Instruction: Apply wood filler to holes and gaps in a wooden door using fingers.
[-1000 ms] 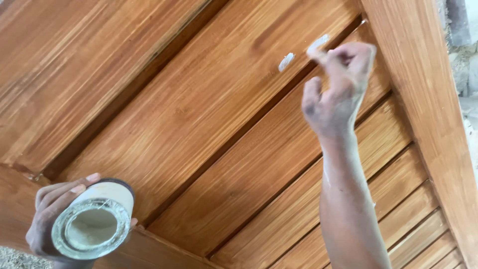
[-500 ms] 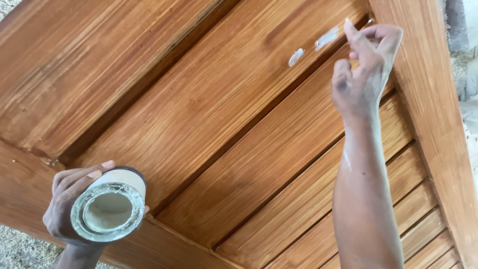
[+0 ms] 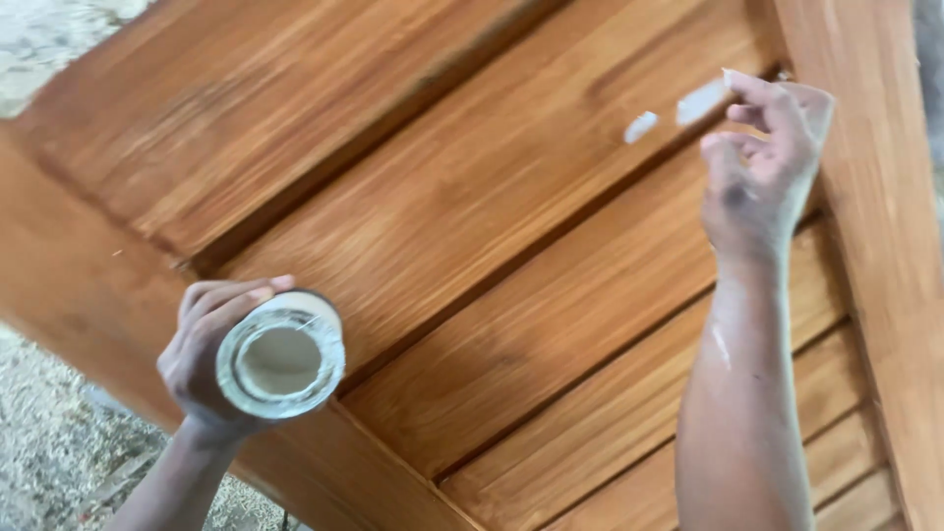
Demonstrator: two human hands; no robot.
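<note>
**Right hand at the filler dabs, tin held low on the left**

Right hand [image 3: 762, 162] is up at the top right of the varnished orange-brown slatted wooden panel [image 3: 472, 226]. Fingers are loosely curled with nothing gripped; one fingertip touches the larger white filler smear [image 3: 700, 101]. A second, smaller white filler dab [image 3: 640, 127] sits just beside it, to the lower left, and no finger is on it.

Both marks lie along the same dark groove between two slats. The groove and the slats' long axis run diagonally, from lower left up to upper right. The line between the two dabs follows roughly that same diagonal.

Left hand [image 3: 211, 359] is wrapped around a small round open tin of pale putty [image 3: 281, 356], mouth facing the camera, rim caked white. It hangs at the lower left, just in front of the panel's frame rail, well apart from the dabs.

So the right hand is by far the nearer one, already in contact; from it the tin lies down and to the left, across most of the panel. A thin white streak shows on the right forearm.

Rough grey ground [image 3: 59, 433] is visible past the panel's lower left edge.
</note>
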